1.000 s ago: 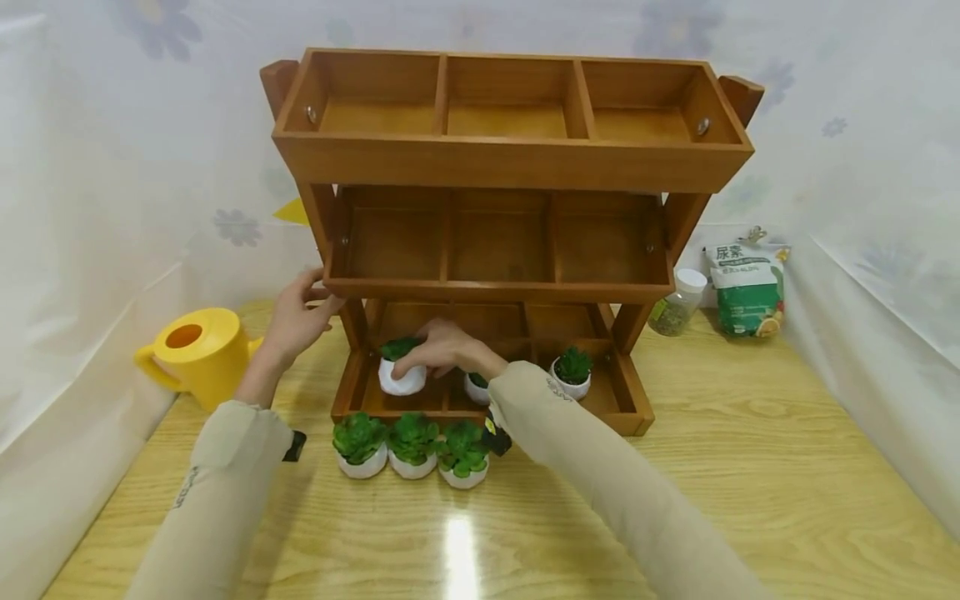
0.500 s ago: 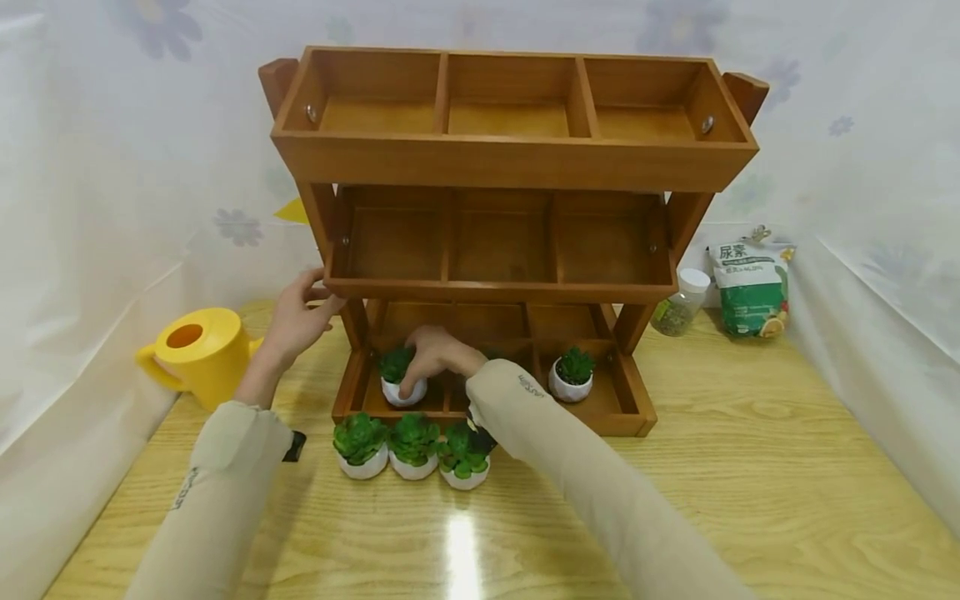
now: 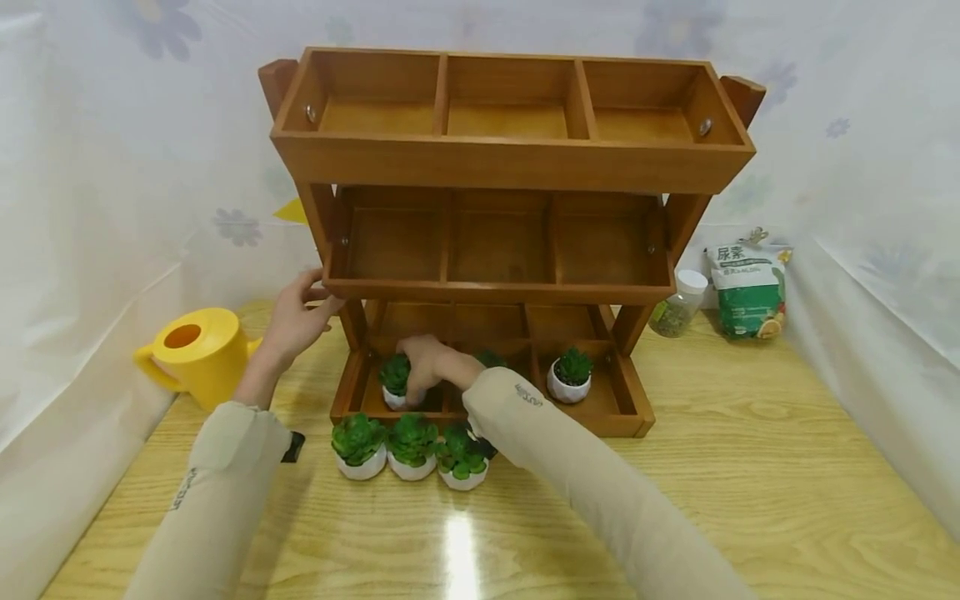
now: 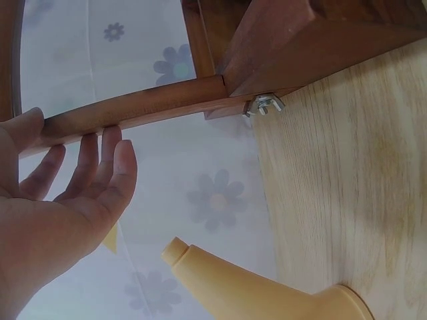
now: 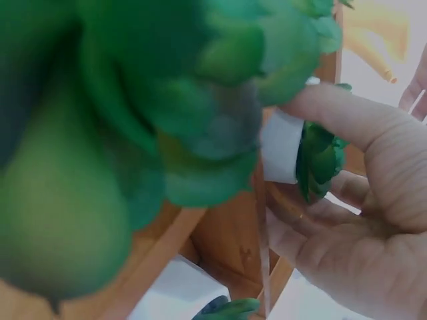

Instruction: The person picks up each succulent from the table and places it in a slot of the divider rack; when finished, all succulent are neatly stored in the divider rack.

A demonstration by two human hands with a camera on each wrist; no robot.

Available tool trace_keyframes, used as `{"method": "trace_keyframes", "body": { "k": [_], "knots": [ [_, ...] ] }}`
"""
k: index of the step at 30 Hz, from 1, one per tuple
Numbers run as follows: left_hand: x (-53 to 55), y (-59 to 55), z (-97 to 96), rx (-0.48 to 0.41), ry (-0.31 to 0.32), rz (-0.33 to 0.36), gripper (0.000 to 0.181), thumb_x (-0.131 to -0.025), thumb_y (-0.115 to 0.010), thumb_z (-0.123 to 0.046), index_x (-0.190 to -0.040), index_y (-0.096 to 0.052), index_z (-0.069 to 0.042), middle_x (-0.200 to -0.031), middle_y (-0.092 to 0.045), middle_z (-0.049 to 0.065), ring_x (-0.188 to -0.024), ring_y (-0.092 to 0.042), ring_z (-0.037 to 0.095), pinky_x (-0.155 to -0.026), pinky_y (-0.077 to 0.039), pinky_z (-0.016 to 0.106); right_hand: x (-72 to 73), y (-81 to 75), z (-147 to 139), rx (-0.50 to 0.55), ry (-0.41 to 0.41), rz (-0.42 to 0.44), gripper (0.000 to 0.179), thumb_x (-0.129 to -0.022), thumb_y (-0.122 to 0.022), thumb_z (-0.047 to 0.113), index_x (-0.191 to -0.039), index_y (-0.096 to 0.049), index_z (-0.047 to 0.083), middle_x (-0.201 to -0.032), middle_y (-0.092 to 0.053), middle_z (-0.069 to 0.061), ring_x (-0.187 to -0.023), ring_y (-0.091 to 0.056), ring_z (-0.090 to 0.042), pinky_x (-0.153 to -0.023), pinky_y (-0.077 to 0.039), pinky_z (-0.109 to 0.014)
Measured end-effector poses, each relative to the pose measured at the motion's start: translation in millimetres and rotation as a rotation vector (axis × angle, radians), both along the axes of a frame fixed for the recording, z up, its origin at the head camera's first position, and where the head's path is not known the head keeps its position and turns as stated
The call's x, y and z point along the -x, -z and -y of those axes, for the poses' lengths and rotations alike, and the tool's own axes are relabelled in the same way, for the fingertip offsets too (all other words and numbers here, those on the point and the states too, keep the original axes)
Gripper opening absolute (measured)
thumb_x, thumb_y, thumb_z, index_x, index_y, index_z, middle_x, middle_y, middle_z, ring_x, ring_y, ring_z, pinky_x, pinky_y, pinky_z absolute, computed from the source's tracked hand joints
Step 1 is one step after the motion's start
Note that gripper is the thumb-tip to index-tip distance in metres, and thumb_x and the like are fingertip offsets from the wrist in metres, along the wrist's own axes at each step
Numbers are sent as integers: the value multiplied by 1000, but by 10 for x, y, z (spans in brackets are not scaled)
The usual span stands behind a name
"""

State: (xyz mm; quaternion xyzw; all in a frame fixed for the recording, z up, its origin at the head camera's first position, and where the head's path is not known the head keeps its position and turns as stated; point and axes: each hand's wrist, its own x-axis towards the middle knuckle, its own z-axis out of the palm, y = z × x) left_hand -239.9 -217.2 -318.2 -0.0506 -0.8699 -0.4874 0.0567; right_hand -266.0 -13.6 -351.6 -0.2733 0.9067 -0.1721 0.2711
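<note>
In the head view, my right hand (image 3: 437, 367) holds a small potted succulent (image 3: 394, 377) in the bottom-left compartment of a three-tier wooden plant rack (image 3: 510, 164). The right wrist view shows my thumb and fingers around its white pot (image 5: 280, 148). My left hand (image 3: 296, 321) is at the rack's left side. Seen from the left wrist, its thumb and fingertips pinch the wooden side post (image 4: 147, 107). Another potted succulent (image 3: 570, 377) sits in the bottom-right compartment. My right forearm mostly hides one in the middle (image 3: 491, 358).
Three leafy succulents stand in a row before the rack, left (image 3: 360, 446), middle (image 3: 412, 446) and right (image 3: 461, 458). A yellow watering can (image 3: 210, 358) is at the left. A lidded jar (image 3: 678, 304) and green-white bag (image 3: 750, 292) stand at the right.
The potted succulent has come down into the bottom-left compartment, and my right hand has shifted lower with it. My left hand has stayed at the post.
</note>
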Motion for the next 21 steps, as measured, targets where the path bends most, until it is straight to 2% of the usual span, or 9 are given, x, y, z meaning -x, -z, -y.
{"method": "trace_keyframes", "body": {
  "k": [4,9,15,21],
  "knots": [
    [-4,2,1,6,-2,0,63,-100,-50,-35,-150,-29,-6,-135,-44,29,-110,-57,42,-81,-53,44,-57,-57,-34,49,26,-12,72,-75,-81,11,-138,-48,8,-135,-51,-9,-115,-51,-23,-79,-50,-30],
    [-14,3,2,5,-2,3,65,-99,-51,-37,-150,-29,-5,-135,-44,30,-111,-56,43,-81,-53,44,-144,-215,-149,157,63,-34,60,-75,-81,9,-130,-55,8,-126,-55,-9,-112,-53,-23,-78,-51,-31],
    [-12,4,9,6,8,2,66,-99,-51,-39,-150,-29,-4,-135,-43,30,-110,-55,44,-74,-53,31,-240,-379,-386,308,19,-93,48,-78,-80,12,-121,-61,5,-118,-62,-12,-105,-59,-22,-82,-50,-31],
    [-13,-18,-7,-6,13,5,65,-99,-50,-37,-151,-27,-5,-135,-43,31,-110,-55,45,-65,-48,15,-405,-450,-677,505,13,-54,39,-81,-77,10,-117,-63,4,-115,-63,-16,-94,-65,-23,-77,-52,-24]
  ]
}}
